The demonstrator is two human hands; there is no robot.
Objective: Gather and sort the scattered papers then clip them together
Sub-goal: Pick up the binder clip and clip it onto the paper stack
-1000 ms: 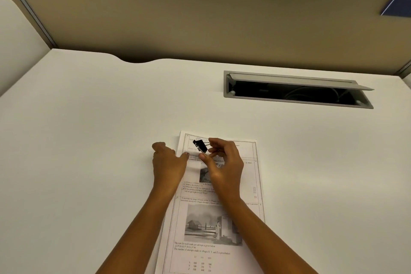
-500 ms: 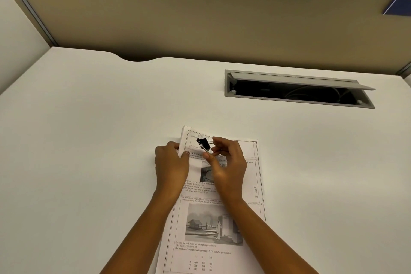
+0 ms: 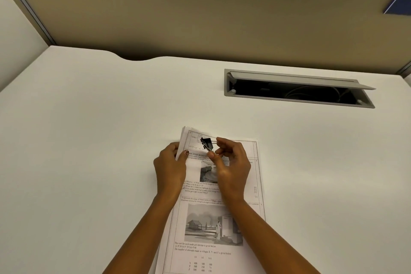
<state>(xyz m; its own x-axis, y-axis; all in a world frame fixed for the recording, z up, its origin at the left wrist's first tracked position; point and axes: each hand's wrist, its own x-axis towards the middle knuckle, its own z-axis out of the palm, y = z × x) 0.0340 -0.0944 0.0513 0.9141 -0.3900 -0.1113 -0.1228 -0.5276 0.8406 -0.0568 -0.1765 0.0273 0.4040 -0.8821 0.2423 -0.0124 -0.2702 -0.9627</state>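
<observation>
Hatch (image 3: 229, 87) holds cables (image 3: 311, 91) (right hand (image 3: 233, 168) pinches clip (image 3: 206, 143) over papers (image 3: 222, 251)).

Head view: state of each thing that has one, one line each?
paper stack: gathered, lying on desk, top-left corner lifted, not clearly clipped.
binder clip: held by its wire handles over that corner.
left hand: grips the stack's left edge.
right hand: pinches the binder clip.
cable hatch lid: open.

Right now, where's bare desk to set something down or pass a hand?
Bare desk left of the paper stack, out to the desk's edge. Bare patch right of the stack, nearer than the open cable hatch. Crowded at the stack's top-left corner: left hand, right hand, binder clip.
</observation>
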